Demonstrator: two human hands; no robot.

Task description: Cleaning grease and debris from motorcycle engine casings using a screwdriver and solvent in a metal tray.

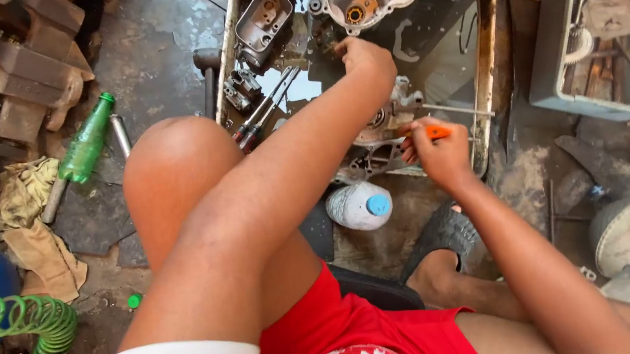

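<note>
Your right hand (439, 153): fingers clenched around an orange-handled screwdriver (430, 131). Your left hand (365, 59): fingers curled onto greasy grey metal engine parts (383, 118); grip unclear.

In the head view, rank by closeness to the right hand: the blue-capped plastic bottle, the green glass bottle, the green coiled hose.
From the right hand:
1. Blue-capped plastic bottle, just below-left of it.
2. Green glass bottle, far left, past the knee.
3. Green coiled hose, bottom-left corner.

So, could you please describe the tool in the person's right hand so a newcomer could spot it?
Start at the metal tray of engine parts. At its near right edge, the right hand grips a screwdriver. Its bright orange handle stands out from the grey metal around it.
</note>
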